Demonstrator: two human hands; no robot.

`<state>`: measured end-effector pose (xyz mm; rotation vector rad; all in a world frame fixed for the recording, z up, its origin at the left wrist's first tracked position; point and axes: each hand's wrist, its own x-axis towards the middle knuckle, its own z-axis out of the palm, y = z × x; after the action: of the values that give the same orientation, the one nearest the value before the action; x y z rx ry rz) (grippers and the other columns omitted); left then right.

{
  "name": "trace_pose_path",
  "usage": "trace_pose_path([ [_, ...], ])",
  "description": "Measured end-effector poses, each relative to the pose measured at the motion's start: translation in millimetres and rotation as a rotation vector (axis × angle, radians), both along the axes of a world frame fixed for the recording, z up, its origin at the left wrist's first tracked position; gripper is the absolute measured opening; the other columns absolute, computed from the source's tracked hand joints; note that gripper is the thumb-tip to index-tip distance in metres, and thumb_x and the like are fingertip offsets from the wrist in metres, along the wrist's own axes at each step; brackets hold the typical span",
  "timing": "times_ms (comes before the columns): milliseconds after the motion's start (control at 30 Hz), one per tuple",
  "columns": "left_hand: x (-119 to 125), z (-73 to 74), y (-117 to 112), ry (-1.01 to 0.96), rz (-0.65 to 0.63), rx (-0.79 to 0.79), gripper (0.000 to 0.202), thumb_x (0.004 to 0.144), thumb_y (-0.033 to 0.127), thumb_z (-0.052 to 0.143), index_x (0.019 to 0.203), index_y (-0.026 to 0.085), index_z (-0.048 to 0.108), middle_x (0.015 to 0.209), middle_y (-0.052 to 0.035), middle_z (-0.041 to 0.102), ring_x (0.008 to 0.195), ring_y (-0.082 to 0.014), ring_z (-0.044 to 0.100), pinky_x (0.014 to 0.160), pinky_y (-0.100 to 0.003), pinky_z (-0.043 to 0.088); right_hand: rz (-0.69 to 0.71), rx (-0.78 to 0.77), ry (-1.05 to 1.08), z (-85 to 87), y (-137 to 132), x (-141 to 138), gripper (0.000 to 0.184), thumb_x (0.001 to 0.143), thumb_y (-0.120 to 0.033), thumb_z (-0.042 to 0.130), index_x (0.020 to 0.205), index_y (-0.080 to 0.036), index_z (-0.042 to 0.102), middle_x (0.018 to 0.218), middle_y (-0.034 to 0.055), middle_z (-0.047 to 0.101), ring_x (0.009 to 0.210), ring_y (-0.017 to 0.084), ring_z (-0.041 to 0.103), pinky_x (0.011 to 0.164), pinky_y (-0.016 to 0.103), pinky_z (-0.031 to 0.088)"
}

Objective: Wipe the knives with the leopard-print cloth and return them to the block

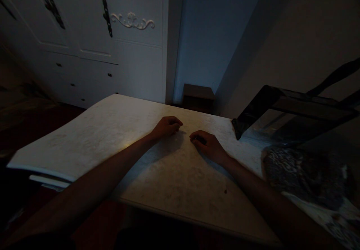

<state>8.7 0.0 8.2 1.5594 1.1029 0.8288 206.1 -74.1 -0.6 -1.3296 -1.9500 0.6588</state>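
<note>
The room is dim. Both my arms reach forward over a pale marbled tabletop [92, 137]. My left hand [167, 125] rests knuckles-up on the surface with its fingers curled under. A short gap to its right, my right hand [206, 145] lies on the table too, fingers curled in, and a small dark thing shows under the fingertips; I cannot make out what it is.
A dark chair [284, 105] lies tipped on the table's right side, above a patterned bundle of cloth [303, 175]. A white wardrobe [92, 44] with dark handles stands behind the table at the left. A small brown cabinet [198, 96] sits in the far corner.
</note>
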Motion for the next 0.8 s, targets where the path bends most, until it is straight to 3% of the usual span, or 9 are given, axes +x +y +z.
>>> trace_pose_path([
  [800,-0.3,-5.2,2.3,0.022,-0.010,0.055,0.015,0.078,0.013,0.056,0.087,0.011,0.067,0.060,0.0010,0.058,0.050,-0.0066,0.051,0.049,-0.016,0.038,0.002,0.023,-0.018,-1.6,0.1,-0.2,0.017,0.082,-0.019,0.052,0.093,-0.020,0.065,0.095,0.0045,0.069,0.089,0.018,0.062,0.083,0.035,0.047],
])
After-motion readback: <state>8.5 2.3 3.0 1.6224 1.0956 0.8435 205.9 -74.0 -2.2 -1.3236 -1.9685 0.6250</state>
